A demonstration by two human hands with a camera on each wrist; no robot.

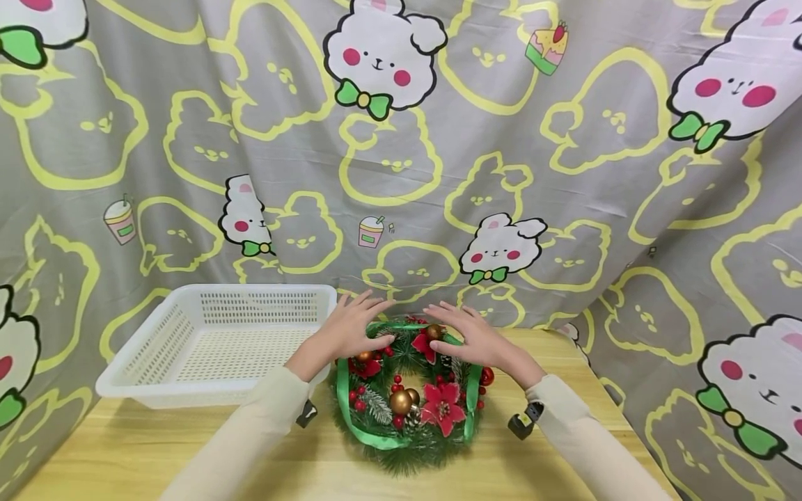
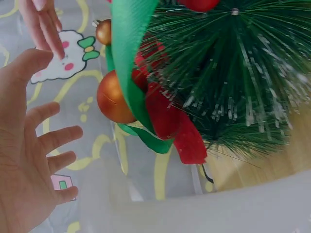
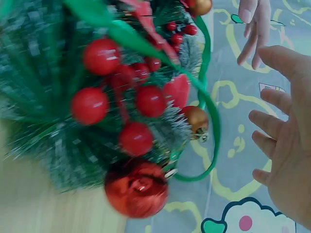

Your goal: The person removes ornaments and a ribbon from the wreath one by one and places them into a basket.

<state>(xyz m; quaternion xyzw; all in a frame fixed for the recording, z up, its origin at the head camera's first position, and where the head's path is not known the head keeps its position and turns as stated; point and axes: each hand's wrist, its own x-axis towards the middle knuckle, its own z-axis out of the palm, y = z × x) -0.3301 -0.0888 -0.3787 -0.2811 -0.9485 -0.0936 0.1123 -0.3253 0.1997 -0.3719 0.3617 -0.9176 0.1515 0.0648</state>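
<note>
Grip: left hand (image 1: 352,330) and right hand (image 1: 474,339), both empty, fingers extended and spread wide. Item: one artificial wreath (image 1: 413,419), at lower centre of the head view, on the wooden table (image 1: 495,470). Relation: hands at the wreath's upper left and upper right, most of it lying lower in the frame and between them; both wrist views show fingers apart from the trimmings. Long axis: none evident (outline roughly round). Nearer hand: cannot be told, the pair standing about evenly. Trimmings: green ribbon (image 1: 376,440), red flower (image 1: 443,409), gold bauble (image 1: 401,401). Adjacent: white basket (image 1: 247,351), left of the wreath. Markings: no brand, label or writing legible; grey curtain (image 1: 407,146) printed with cartoon rabbits and drink cups.
</note>
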